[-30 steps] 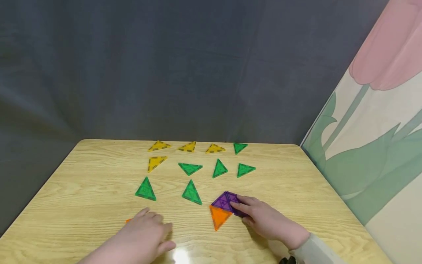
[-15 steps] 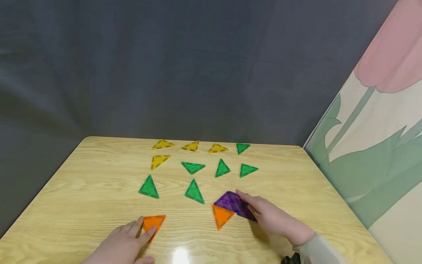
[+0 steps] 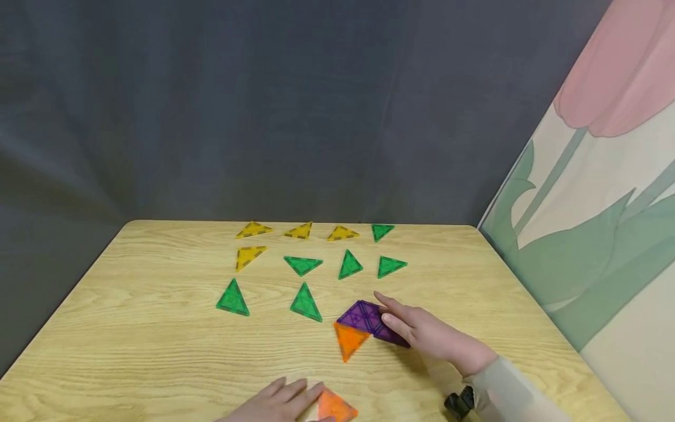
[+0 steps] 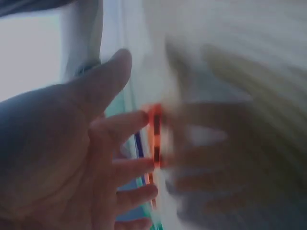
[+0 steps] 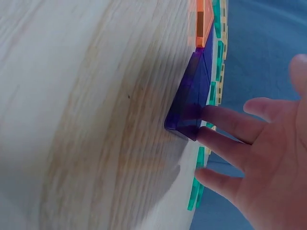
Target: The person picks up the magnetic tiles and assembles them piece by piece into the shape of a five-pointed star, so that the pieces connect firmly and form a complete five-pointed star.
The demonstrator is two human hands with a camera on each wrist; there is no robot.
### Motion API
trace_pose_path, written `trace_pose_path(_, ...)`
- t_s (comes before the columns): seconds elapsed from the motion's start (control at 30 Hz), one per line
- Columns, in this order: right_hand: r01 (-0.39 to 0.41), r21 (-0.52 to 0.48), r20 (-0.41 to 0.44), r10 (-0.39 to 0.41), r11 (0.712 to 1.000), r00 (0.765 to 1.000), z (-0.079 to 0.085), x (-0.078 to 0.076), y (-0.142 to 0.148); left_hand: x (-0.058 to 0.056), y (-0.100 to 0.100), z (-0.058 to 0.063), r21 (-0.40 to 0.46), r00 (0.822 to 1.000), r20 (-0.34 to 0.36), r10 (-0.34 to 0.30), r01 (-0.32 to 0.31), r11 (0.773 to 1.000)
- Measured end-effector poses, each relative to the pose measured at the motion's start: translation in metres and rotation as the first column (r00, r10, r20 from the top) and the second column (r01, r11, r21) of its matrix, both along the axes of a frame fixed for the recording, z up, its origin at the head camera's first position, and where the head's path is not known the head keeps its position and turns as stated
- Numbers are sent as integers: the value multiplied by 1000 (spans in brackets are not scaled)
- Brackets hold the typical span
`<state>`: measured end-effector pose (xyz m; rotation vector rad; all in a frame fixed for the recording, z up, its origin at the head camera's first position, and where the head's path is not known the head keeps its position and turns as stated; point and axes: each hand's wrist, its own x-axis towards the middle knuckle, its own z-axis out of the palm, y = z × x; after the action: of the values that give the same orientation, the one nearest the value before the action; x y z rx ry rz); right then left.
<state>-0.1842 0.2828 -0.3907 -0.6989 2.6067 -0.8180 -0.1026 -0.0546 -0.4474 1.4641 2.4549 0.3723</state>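
At the near edge of the head view, my left hand has its fingers stretched against a loose orange triangular magnetic tile. The left wrist view, blurred, shows fingertips at that tile's edge and the thumb held away. Farther right, my right hand rests extended fingers on the outer end of joined purple triangular tiles. A second orange triangle lies flat along their near edge. In the right wrist view, the fingertips touch the purple tile, thumb apart from it.
Behind the hands lie several green triangular tiles, spread out flat. Several yellow triangular tiles lie toward the back edge of the wooden table. A dark curtain hangs behind, and a flower-patterned panel stands at right.
My left hand has come down onto the loose orange tile and slid it right and toward the near edge. My right hand has stayed at the purple tiles, its fingers shifting slightly.
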Motion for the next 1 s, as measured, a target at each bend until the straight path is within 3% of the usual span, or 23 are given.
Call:
trace_pose_path(0.1, -8, -5, 9, 8, 1000, 1000, 1, -1, -1, -2, 36, 5, -32, 993, -101, -59, 56, 998)
trace_pose_path(0.13, -8, -5, 9, 8, 1000, 1000, 1, -1, -2, -3, 47, 8, -45, 983, -163, -83, 77, 996)
trace_pose_path(0.23, -13, -5, 14, 13, 1000, 1000, 1, -2, -2, -5, 77, 16, -104, 926, -357, -122, 90, 990)
trace_pose_path(0.3, -14, -5, 18, 14, 1000, 1000, 0, -3, -2, -6, 94, 21, -113, 923, -376, -74, 34, 993)
trace_pose_path(0.4, -17, -10, 25, 17, 1000, 1000, 0, -3, -2, -8, 115, 27, -151, 902, -432, -22, -48, 987)
trace_pose_path(0.5, -16, -22, 33, 16, 1000, 999, 0, -3, -1, -12, 130, 31, -189, 898, -440, 8, -101, 977)
trace_pose_path(0.63, -14, -29, 38, 15, 999, 999, 1, -3, 0, -19, 140, 34, -206, 918, -396, 37, -129, 970)
trace_pose_path(0.83, -10, -31, 31, 11, 999, 999, 1, -2, 3, -26, 144, 32, -141, 950, -288, 121, -167, 976)
trace_pose_path(1.0, -9, -16, 19, 10, 1000, 1000, 1, -1, 5, -24, 135, 36, -72, 961, -222, 165, -185, 980)
